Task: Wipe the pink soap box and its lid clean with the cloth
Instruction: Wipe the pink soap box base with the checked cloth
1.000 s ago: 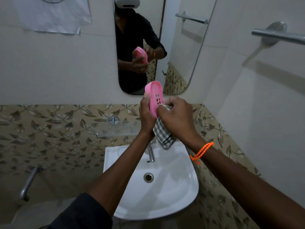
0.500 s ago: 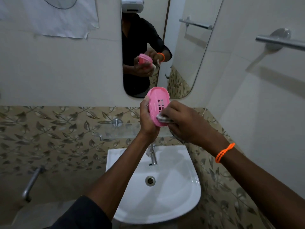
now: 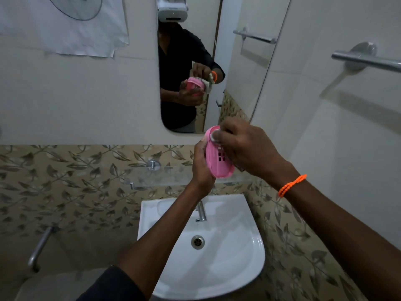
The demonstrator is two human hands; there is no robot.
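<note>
1. Holding the pink soap box [image 3: 218,162] from its left side, the left hand [image 3: 200,168] has its fingers curled around the back of the box and its thumb on the near edge, so this hand is closed on the box.
2. The box is in the air above the white sink [image 3: 227,268], in front of the leaf-pattern tiles [image 3: 65,181] and just below the mirror [image 3: 188,61].
3. It is an oval tray of bright pink plastic, tilted so that its open inside faces the camera; a raised rim goes around it and a group of small rectangular drain holes is cut in the floor near the middle.
4. The right hand [image 3: 245,148] covers the upper right part of the box, and its fingers are bent tight over a small piece of pale cloth [image 3: 214,135] that is pressed on the upper rim.
5. Only a little of the cloth shows in the direct view; in the mirror more of it seems to hang beside the box, but the reflection is small and dark.
6. An orange beaded band [image 3: 291,185] sits on the right wrist.
7. A metal tap [image 3: 201,212] stands at the back of the sink, directly below the hands.
</note>
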